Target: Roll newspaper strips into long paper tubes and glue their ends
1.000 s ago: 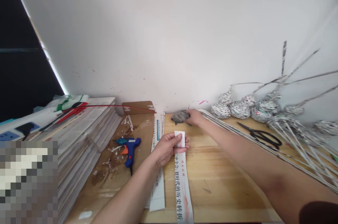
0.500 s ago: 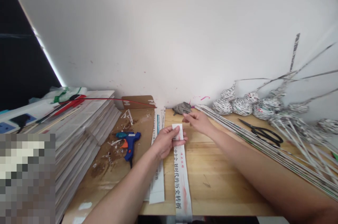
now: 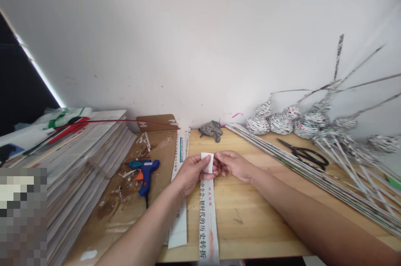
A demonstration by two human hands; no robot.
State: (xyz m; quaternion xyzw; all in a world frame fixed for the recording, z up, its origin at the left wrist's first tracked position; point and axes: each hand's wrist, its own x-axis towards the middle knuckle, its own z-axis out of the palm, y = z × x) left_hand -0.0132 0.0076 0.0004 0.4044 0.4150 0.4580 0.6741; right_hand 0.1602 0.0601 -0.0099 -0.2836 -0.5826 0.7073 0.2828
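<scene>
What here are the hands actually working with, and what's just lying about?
In use, it seems:
printed paper strip, held by the left hand, right hand close to its top

Lying about, apparently:
blue glue gun
black scissors
paper stack
woven shapes
rolled paper rods
crumpled grey item

A blue plastic glue gun lies on stained brown cardboard; black-handled scissors rest near woven, gourd-shaped newsprint forms.

The glue gun lies left of the held paper strip, the scissors right (before the gourd shapes).
</scene>
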